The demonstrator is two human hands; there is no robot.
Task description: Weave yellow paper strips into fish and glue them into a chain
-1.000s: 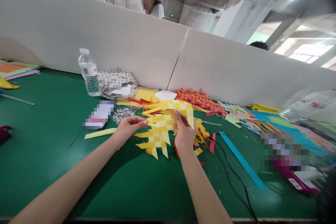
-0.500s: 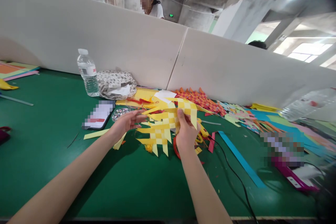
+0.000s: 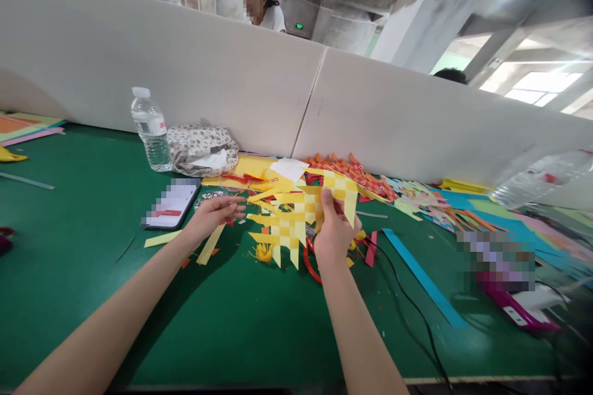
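My right hand (image 3: 334, 229) pinches a bunch of woven yellow paper pieces (image 3: 296, 213) and holds them fanned out above the green table (image 3: 83, 247). My left hand (image 3: 214, 215) hovers to their left with fingers loosely apart, apart from the weave. A loose yellow paper strip (image 3: 209, 245) lies under that hand on the table. Red-handled scissors (image 3: 311, 262) sit partly hidden below my right hand.
A water bottle (image 3: 149, 129) and a patterned pouch (image 3: 200, 147) stand by the white divider (image 3: 241, 83). A phone (image 3: 172, 203), a blue strip (image 3: 424, 278), a black cable (image 3: 417, 315) and piles of coloured woven paper (image 3: 365, 180) lie about. People sit beyond the divider.
My left hand let go of the woven pieces and drew left and down; a yellow strip dropped onto the table. My right hand kept its hold, moving slightly right.
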